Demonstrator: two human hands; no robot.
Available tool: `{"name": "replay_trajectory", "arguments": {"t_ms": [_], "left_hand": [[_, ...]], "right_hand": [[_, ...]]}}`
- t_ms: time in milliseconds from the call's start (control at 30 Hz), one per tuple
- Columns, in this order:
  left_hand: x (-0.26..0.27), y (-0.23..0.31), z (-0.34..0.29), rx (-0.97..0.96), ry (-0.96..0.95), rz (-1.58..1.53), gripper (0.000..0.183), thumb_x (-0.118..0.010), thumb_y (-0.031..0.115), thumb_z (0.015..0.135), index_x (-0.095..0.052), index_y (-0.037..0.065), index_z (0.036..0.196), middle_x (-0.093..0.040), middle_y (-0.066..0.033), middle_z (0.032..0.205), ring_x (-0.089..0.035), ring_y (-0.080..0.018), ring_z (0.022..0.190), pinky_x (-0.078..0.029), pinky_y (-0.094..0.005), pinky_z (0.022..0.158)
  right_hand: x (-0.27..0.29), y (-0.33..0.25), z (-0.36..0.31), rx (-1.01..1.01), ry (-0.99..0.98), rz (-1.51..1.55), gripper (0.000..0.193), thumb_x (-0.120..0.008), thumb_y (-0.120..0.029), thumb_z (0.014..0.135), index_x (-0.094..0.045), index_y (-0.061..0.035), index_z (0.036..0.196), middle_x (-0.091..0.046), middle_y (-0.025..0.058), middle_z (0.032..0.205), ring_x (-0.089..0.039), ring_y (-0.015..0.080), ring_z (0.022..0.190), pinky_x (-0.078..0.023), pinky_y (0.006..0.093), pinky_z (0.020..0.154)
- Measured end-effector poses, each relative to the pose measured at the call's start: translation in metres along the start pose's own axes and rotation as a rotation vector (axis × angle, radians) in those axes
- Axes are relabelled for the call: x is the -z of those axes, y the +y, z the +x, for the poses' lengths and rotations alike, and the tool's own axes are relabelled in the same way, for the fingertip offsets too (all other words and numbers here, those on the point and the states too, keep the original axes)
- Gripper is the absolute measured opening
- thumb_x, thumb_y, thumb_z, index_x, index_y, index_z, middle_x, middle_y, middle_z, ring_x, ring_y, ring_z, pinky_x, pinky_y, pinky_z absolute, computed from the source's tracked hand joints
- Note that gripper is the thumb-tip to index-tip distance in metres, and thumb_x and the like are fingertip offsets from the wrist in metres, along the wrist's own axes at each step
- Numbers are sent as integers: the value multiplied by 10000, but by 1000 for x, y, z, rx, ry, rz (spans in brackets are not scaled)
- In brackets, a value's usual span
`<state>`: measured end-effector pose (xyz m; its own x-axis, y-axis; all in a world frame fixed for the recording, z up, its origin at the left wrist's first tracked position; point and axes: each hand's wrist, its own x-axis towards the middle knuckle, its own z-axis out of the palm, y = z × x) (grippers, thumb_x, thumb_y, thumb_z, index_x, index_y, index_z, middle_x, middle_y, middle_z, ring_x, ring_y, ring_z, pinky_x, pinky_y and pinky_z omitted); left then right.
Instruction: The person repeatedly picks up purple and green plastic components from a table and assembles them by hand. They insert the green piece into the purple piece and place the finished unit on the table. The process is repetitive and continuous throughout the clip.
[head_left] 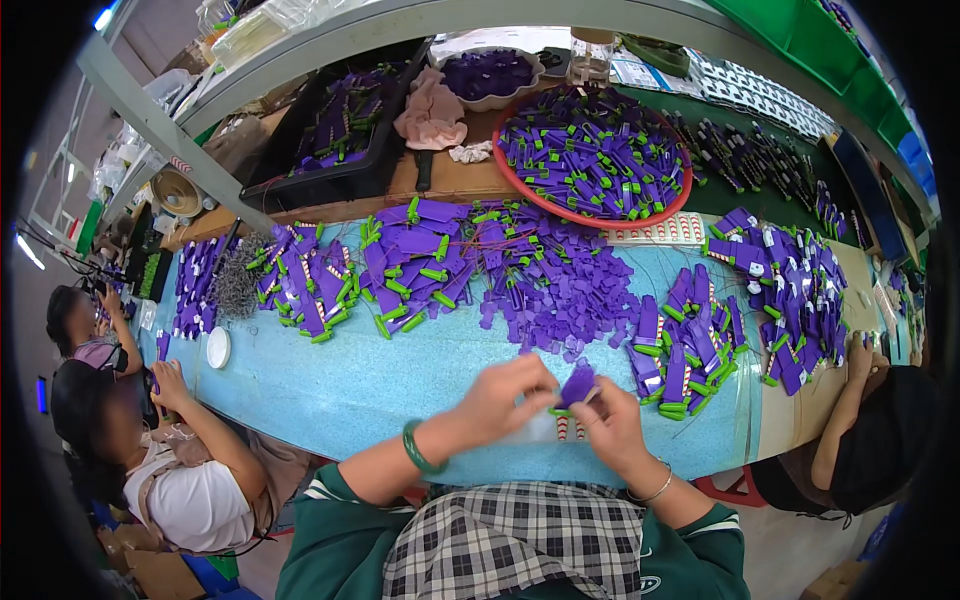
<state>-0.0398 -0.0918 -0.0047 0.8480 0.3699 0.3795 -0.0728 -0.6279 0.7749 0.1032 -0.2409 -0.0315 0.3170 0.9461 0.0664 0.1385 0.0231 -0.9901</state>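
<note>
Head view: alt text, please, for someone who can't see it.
A person's right hand holds a purple piece, the left hand close beside it, over a pale blue table. Beyond lie heaps of purple parts, many with green ends, and a red basket full of more. Other people are at both sides.
</note>
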Motion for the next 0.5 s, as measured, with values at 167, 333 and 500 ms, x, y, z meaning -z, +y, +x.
{"name": "replay_trajectory", "arguments": {"t_ms": [167, 333, 500], "left_hand": [[32, -65, 45, -57, -88, 684, 150, -607, 9, 753, -636, 37, 898, -536, -102, 839, -576, -279, 780, -485, -364, 646], [38, -83, 57, -95, -220, 844, 215, -619, 13, 714, -640, 69, 921, -536, -107, 981, -552, -282, 952, -484, -365, 718], [38, -44, 38, -106, -19, 618, 264, -670, 11, 688, -611, 46, 943, -593, -111, 931, -597, -293, 881, -494, -372, 727]], "right_hand": [[4, 10, 6, -148, 105, 519, 183, -476, -1, 920, -511, 3, 1100, -547, 45, 988, -586, 126, 891, -584, 341, 791], [2, 8, 0, -115, 31, 398, 322, -503, 53, 875, -522, 42, 1196, -467, 46, 1030, -545, 110, 927, -569, 292, 795], [11, -6, 7, -39, -22, 300, 358, -544, 63, 848, -583, -4, 1197, -465, 50, 1079, -546, 109, 930, -543, 235, 733]]}}
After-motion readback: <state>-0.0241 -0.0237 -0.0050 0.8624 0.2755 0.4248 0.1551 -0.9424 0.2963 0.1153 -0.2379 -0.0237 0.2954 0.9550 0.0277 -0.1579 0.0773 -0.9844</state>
